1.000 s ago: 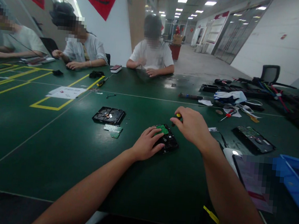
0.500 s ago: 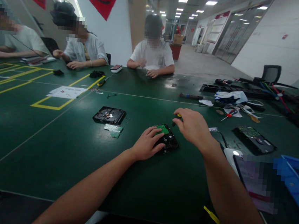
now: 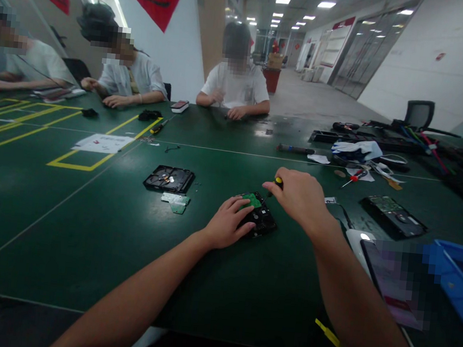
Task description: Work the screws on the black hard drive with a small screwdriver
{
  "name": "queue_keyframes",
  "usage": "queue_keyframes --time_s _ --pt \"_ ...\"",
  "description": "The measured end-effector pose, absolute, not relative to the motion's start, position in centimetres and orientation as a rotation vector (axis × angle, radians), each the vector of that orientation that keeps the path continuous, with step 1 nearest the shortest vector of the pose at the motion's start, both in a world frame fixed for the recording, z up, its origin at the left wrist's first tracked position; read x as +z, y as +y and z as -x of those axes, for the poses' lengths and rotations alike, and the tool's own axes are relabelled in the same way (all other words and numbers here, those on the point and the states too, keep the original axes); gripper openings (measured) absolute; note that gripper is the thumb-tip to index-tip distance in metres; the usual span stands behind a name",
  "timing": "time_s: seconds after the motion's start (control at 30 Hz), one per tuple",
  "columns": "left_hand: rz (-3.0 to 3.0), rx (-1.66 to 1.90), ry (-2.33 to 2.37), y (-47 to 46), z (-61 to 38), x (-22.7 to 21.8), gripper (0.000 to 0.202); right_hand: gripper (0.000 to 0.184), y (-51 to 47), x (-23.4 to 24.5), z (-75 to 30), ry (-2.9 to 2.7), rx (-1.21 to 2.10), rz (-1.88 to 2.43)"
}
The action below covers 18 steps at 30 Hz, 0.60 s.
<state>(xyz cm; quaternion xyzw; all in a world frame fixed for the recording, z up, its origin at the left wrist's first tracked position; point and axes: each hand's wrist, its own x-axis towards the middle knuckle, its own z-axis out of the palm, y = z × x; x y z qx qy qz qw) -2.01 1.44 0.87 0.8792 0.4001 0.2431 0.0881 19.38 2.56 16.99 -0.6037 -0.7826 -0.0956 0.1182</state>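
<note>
A black hard drive (image 3: 263,220) with a green circuit board (image 3: 252,200) on top lies on the green table (image 3: 86,236) in front of me. My left hand (image 3: 226,225) rests on its near left side, fingers curled over the edge, holding it down. My right hand (image 3: 301,194) is closed round a screwdriver with a yellow and black handle (image 3: 278,182), held upright over the drive's far edge. The tip of the screwdriver is hidden behind my fingers.
An opened hard drive (image 3: 169,178) and a loose circuit board (image 3: 176,201) lie to the left. Another drive (image 3: 393,215) sits at the right, near a blue bin (image 3: 461,277). Tools, cables and paper crowd the far right. Three people sit across the table.
My right hand has turned slightly, so more of the screwdriver's yellow handle shows above my fingers. My left hand and the drive stay where they were.
</note>
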Motion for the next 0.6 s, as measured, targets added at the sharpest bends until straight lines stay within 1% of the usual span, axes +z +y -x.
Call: queue_keyframes --time_s 0.33,0.43,0.6 --pt "-2.619 0.719 1.194 1.5 2.0 0.8 0.056 0.032 2.7 16.2 -19.0 -2.312 -0.273 1.776" --pt "-2.627 0.724 1.184 1.5 2.0 0.8 0.055 0.037 2.9 16.0 -19.0 -2.308 -0.275 1.835" --pt "-2.626 0.726 1.181 1.6 2.0 0.7 0.056 0.052 3.0 15.8 -18.8 -2.253 -0.274 1.940"
